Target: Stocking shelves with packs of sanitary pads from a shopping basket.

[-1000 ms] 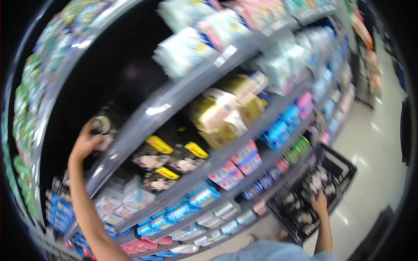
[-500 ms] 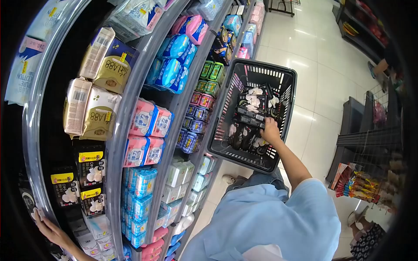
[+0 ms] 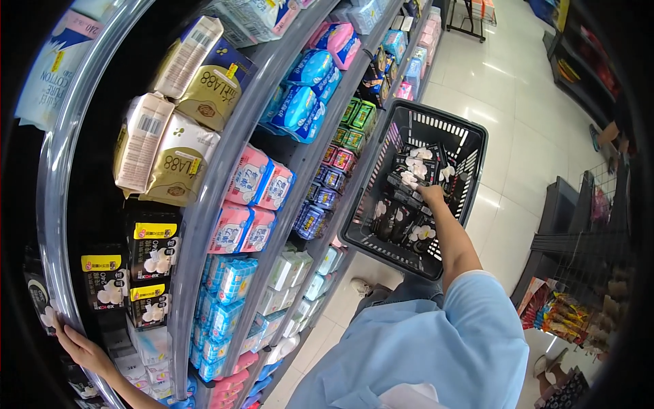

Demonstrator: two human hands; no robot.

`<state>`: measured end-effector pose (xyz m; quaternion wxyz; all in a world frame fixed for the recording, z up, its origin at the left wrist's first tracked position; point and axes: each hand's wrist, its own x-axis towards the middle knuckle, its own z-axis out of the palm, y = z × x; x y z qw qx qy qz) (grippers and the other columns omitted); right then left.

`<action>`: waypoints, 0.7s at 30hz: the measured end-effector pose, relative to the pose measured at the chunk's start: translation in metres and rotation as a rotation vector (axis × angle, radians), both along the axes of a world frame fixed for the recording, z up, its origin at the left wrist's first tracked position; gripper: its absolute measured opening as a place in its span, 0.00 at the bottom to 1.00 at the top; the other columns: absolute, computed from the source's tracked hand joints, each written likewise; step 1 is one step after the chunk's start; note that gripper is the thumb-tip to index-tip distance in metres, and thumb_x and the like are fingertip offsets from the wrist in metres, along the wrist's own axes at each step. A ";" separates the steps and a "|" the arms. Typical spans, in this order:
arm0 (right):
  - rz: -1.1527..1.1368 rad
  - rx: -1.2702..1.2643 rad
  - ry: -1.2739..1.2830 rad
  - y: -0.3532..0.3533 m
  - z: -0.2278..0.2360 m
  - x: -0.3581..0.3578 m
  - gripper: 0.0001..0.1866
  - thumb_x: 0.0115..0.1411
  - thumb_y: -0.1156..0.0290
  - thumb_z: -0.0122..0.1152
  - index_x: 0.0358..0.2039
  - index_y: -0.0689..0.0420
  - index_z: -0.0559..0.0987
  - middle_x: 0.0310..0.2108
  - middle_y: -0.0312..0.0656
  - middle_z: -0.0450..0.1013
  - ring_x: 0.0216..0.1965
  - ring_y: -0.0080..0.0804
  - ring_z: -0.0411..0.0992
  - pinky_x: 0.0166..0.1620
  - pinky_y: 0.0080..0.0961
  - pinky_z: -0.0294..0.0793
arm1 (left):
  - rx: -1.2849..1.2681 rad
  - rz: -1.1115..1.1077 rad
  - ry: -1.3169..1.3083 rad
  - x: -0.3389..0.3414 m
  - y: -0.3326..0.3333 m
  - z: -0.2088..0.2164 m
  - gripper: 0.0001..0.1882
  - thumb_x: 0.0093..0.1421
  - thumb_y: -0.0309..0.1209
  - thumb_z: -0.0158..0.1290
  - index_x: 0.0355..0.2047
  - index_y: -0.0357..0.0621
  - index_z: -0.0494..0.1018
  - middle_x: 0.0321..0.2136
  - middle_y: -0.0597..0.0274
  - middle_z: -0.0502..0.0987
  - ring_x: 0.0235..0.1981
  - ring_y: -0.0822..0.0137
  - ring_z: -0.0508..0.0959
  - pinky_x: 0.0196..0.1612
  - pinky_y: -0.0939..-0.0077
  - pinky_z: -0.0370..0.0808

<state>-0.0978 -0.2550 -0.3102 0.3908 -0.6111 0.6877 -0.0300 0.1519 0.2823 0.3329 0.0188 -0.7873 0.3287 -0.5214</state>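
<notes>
Basket [image 3: 443, 113] and shelves [image 3: 56, 204]: sit slightly further toward 3 o'clock in view than half a second ago; left hand [image 3: 87, 354] slightly higher.
Left grip: fingertips at the black pack [image 3: 39, 296], between 8 and 9 o'clock; cannot tell whether it pinches.
Right grip: right hand [image 3: 432, 196] over the basket packs [image 3: 395, 221], near 3 o'clock; closure unclear.
Risk: one-sided contact could tip the black pack over the shelf edge.
Pack direction: flower end toward 5 o'clock, long axis roughly 11-to-5.

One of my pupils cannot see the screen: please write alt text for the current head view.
A person's right hand reaches into a black shopping basket among black-and-white packs, while the left hand is at a black pack on grey shelving stocked with colourful packages.
</notes>
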 end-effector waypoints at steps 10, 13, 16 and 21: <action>-0.144 0.302 -0.273 0.012 0.029 0.004 0.19 0.37 0.65 0.67 0.26 0.68 0.77 0.21 0.46 0.73 0.21 0.32 0.71 0.26 0.27 0.69 | 0.012 0.064 -0.074 -0.003 0.000 -0.002 0.17 0.64 0.30 0.36 0.50 0.36 0.64 0.47 0.52 0.70 0.48 0.59 0.70 0.51 0.72 0.64; -0.309 0.490 -0.376 0.012 0.036 0.012 0.13 0.44 0.67 0.63 0.29 0.62 0.75 0.19 0.41 0.66 0.17 0.30 0.61 0.21 0.26 0.61 | 0.027 0.057 -0.079 -0.005 0.000 -0.001 0.18 0.64 0.30 0.35 0.51 0.37 0.64 0.47 0.52 0.69 0.48 0.59 0.70 0.51 0.72 0.64; -0.429 0.517 -0.446 0.016 0.046 0.015 0.15 0.45 0.63 0.65 0.27 0.58 0.72 0.18 0.37 0.63 0.16 0.26 0.58 0.19 0.23 0.58 | 0.044 0.042 -0.076 -0.006 -0.001 -0.002 0.18 0.64 0.30 0.35 0.51 0.37 0.64 0.47 0.52 0.69 0.48 0.59 0.70 0.50 0.72 0.64; -0.555 0.594 -0.499 0.019 0.054 0.008 0.19 0.44 0.59 0.67 0.17 0.53 0.65 0.13 0.31 0.56 0.13 0.21 0.54 0.16 0.17 0.56 | 0.031 0.062 -0.072 -0.008 -0.004 -0.004 0.18 0.64 0.30 0.34 0.51 0.37 0.64 0.47 0.52 0.69 0.48 0.60 0.70 0.50 0.72 0.65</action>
